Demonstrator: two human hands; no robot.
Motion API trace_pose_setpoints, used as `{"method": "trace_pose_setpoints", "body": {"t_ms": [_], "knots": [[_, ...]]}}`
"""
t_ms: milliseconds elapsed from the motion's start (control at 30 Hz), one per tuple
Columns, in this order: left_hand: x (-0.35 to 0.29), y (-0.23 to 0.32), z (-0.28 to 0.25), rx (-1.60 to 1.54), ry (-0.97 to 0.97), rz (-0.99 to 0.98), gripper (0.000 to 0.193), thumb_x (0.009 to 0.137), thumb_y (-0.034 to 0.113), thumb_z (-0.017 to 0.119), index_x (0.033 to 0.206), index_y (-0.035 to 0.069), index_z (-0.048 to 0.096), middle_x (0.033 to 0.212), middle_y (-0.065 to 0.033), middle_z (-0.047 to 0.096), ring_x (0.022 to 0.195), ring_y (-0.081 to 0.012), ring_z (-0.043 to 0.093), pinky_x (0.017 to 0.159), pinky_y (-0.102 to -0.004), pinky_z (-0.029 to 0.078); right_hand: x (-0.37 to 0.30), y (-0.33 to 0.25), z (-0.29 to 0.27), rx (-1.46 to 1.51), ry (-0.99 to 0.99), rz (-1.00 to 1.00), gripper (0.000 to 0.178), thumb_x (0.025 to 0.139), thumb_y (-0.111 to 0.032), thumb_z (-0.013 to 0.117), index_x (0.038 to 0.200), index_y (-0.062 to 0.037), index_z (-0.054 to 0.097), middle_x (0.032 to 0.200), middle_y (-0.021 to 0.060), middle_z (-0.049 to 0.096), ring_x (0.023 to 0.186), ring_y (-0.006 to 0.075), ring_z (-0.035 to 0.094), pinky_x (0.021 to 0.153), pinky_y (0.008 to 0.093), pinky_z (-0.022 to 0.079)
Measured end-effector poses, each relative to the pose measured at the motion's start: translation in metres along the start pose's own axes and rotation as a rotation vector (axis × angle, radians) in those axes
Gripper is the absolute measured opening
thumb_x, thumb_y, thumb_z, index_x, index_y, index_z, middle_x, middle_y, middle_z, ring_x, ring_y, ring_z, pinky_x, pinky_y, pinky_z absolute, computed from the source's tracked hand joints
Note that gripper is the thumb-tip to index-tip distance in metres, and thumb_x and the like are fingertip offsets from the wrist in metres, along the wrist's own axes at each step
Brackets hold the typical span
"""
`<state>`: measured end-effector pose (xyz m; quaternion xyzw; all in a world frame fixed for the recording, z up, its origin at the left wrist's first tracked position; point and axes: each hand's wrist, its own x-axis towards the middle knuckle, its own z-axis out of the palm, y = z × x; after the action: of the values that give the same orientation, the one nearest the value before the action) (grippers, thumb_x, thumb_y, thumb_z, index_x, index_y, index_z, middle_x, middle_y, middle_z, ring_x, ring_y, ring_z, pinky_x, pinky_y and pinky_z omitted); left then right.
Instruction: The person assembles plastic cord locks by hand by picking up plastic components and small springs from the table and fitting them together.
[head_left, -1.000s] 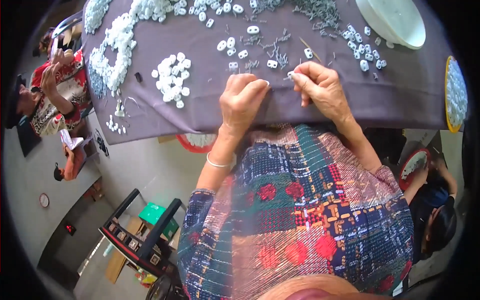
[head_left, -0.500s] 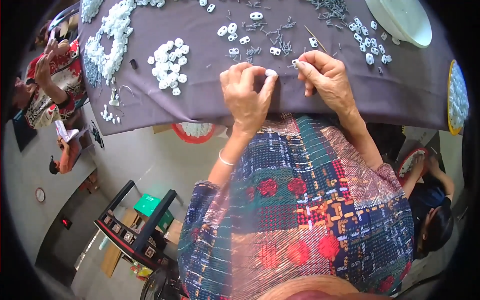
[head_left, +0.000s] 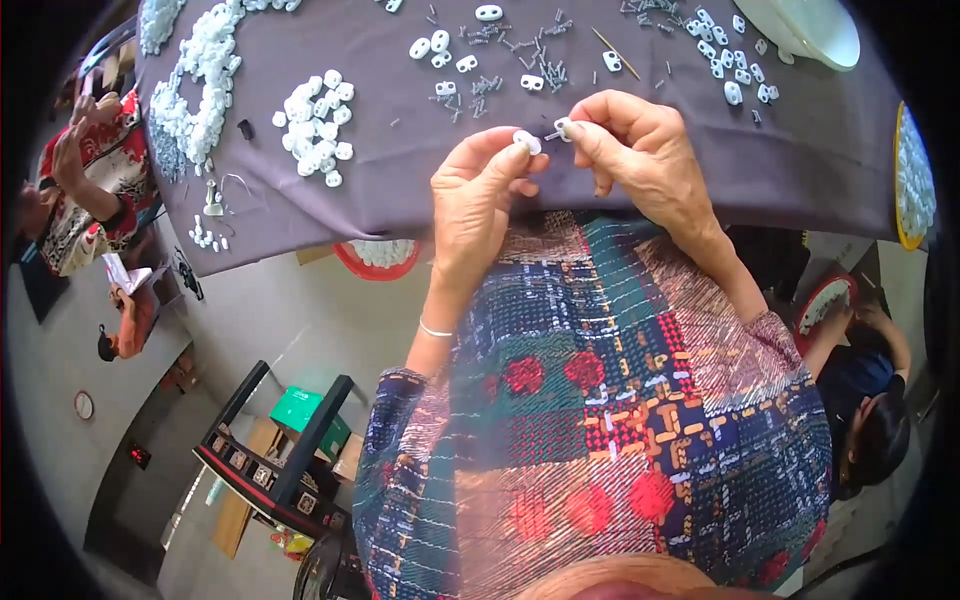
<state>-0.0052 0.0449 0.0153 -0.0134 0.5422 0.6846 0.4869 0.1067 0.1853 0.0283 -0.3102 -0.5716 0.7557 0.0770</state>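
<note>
My left hand (head_left: 478,185) pinches a small white oval plastic piece (head_left: 527,142), which looks like a cord lock part, between thumb and fingers. Close beside it, my right hand (head_left: 645,155) grips a small white two-holed piece (head_left: 563,129). A thin grey spring (head_left: 551,136) seems to stick out from that piece toward the left hand. The two white pieces are a short gap apart, above the near edge of the brown cloth. Beyond my hands lie loose small springs (head_left: 553,75) and several white two-holed pieces (head_left: 531,83).
A pointed wooden stick (head_left: 616,53) lies beyond my right hand. White parts form a pile (head_left: 318,125) and a longer heap (head_left: 200,95) at left. A white bowl (head_left: 825,40) and yellow-rimmed tray (head_left: 905,225) stand right. Other people sit at both sides.
My left hand has turned, showing more of its white piece. My right hand has brought its two-holed piece left, closer to the left hand, and a spring now shows between them.
</note>
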Motion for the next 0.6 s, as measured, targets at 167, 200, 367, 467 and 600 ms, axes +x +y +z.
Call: {"method": "trace_pose_setpoints", "body": {"t_ms": [167,200,367,467,600], "knots": [[-0.0004,-0.0076,-0.003,-0.075,-0.037,-0.06,0.016,0.085,0.004,0.058,0.101,0.002,0.058,0.09,-0.0086,0.064,0.08,-0.0181,0.063,0.059,-0.0231,0.049,-0.0006,0.0024,0.0049,-0.027,0.018,0.019,0.015,0.086,-0.013,0.058,0.091,0.0011,0.06,0.065,0.0009,0.056,0.05,0.0034,0.049,0.043,0.0168,0.04],[-0.0022,-0.0059,-0.0025,-0.081,-0.034,-0.06,0.017,0.084,0.005,0.06,0.1,0.001,0.058,0.089,-0.0084,0.064,0.079,-0.0182,0.064,0.059,-0.0234,0.049,-0.0014,-0.0006,0.0053,-0.035,0.005,0.027,0.015,0.086,-0.013,0.058,0.091,0.0011,0.06,0.065,0.0008,0.056,0.05,0.0035,0.05,0.042,0.0165,0.04],[-0.0044,-0.0056,-0.0043,-0.114,-0.039,-0.063,0.017,0.082,0.005,0.062,0.099,0.001,0.058,0.089,-0.0082,0.064,0.079,-0.0181,0.064,0.06,-0.0234,0.049,-0.0011,0.0005,0.0072,-0.07,-0.007,0.032,0.015,0.086,-0.014,0.058,0.09,0.0008,0.06,0.065,0.0003,0.056,0.051,0.0033,0.049,0.042,0.016,0.04],[-0.0045,-0.0067,-0.0045,-0.085,-0.027,-0.048,0.017,0.082,0.004,0.062,0.098,0.0,0.058,0.088,-0.0085,0.064,0.078,-0.018,0.064,0.06,-0.0228,0.049,-0.0012,0.0028,0.007,-0.078,-0.008,0.031,0.015,0.086,-0.014,0.058,0.09,0.0007,0.06,0.064,0.0001,0.056,0.051,0.0032,0.049,0.042,0.016,0.04],[-0.0053,-0.0065,-0.0036,-0.059,-0.027,-0.041,0.016,0.082,0.004,0.062,0.097,0.0,0.059,0.087,-0.0092,0.064,0.077,-0.0175,0.064,0.06,-0.0225,0.049,-0.0017,0.0036,0.0065,-0.111,-0.025,0.035,0.014,0.086,-0.014,0.058,0.088,0.0007,0.06,0.064,0.0003,0.056,0.05,0.0034,0.049,0.042,0.0164,0.039]]}}
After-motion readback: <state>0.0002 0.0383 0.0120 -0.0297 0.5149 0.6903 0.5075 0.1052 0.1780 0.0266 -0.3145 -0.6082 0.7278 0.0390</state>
